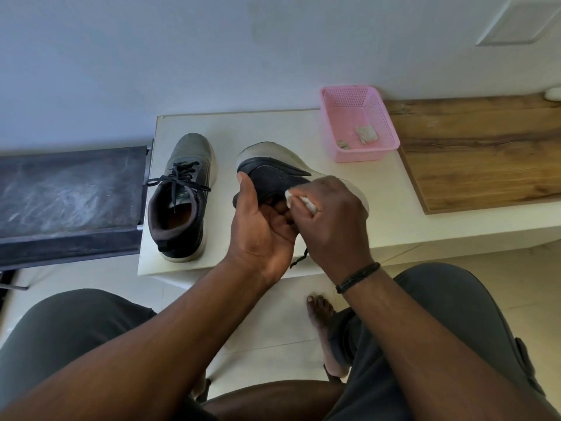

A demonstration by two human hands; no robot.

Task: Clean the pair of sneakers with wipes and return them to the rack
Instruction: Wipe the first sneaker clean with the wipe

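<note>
While the second sneaker is tipped onto its side on the white bench top, it is gripped by the left hand, whose thumb lies along the dark upper near the toe and whose fingers are curled round the collar edge. A white wipe is pinched in the curled fingers of the right hand, and it is pressed against the dark upper just beside the left fingertips. A pale sole rim is seen beyond both hands, arching from above the left thumb round to the far side of the right knuckles. A loose black lace end hangs below the right hand, near the bench edge.

To the left of the left thumb, apart from it, the first sneaker stands upright on its sole, laces tied loosely, toe pointed away from the person. Beyond the right knuckles and to their right, a pink perforated basket rests at the bench's far end, with two crumpled greyish used wipes lying inside. A wood-grain board is set just beside the basket, further right. A dark shelf is seen well left of the upright sneaker. A black cord bracelet is worn on the right wrist.
</note>
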